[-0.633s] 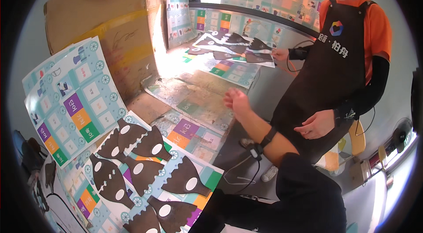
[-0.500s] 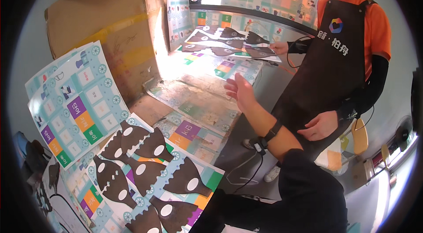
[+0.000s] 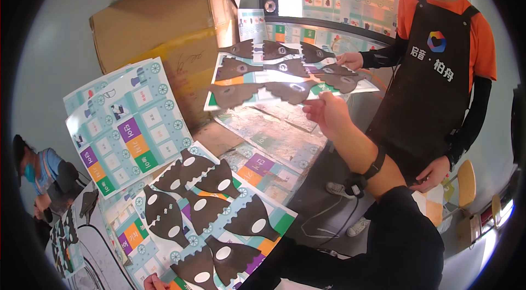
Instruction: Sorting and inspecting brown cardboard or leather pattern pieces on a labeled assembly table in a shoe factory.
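My right hand (image 3: 330, 116) grips the near edge of a printed sheet (image 3: 267, 77), thumb on top. On it lie several dark brown fan-shaped cutouts (image 3: 285, 67), some with an oval on them. A co-worker's hand (image 3: 350, 60) holds the same sheet at its far right side. At the lower edge, my left hand (image 3: 155, 282) shows only its fingertips, closed on the edge of a nearer printed sheet (image 3: 284, 221). Similar dark cutouts with white ovals (image 3: 204, 211) cover this sheet, which has teal, purple, orange and green printing.
A large cardboard box (image 3: 159, 27) stands behind a leaning stack of printed sheets (image 3: 127, 125). A worn surface with printed sheets (image 3: 263, 142) lies between the two loaded sheets. The co-worker, in a dark apron (image 3: 422, 87), stands at the right. Another person (image 3: 46, 172) is at far left.
My right hand has reached the far sheet and closed on its edge. That sheet is now raised and nearer. My left fingertips have come into view, and the whole view has shifted.
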The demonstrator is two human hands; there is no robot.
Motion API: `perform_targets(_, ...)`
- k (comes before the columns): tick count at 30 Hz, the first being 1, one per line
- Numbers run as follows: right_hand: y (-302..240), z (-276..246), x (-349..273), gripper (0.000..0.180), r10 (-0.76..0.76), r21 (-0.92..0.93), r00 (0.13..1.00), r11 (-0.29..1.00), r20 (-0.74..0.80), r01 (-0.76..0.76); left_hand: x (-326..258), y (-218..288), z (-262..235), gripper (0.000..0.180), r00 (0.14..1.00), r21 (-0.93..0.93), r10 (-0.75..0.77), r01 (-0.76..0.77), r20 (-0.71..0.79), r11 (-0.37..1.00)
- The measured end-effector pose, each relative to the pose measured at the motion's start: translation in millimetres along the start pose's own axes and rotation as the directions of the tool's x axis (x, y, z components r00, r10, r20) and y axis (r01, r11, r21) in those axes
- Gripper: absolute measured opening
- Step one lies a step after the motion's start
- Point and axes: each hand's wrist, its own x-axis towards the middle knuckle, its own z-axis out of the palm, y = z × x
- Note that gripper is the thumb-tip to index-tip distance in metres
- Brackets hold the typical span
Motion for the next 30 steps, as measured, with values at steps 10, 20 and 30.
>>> perform_targets(10,40,-7,-82,0.016,0.065,0.066,0.996,0.996,-0.054,-0.062,30,6,-18,0.016,0.982,-0.36,0.178,-0.144,0.065,0.922)
perform_targets(20,48,-6,-164,0.011,-0.007,0.162,0.99,0.987,0.14,-0.016,22,79,-7,0.044,0.835,-0.541,0.115,0.237,0.538,0.807)
perform_targets(30,68,10,-234,0.007,0.062,0.098,0.993,0.993,0.096,-0.072,13,86,-38,0.061,0.674,-0.572,0.097,0.532,0.732,0.624)
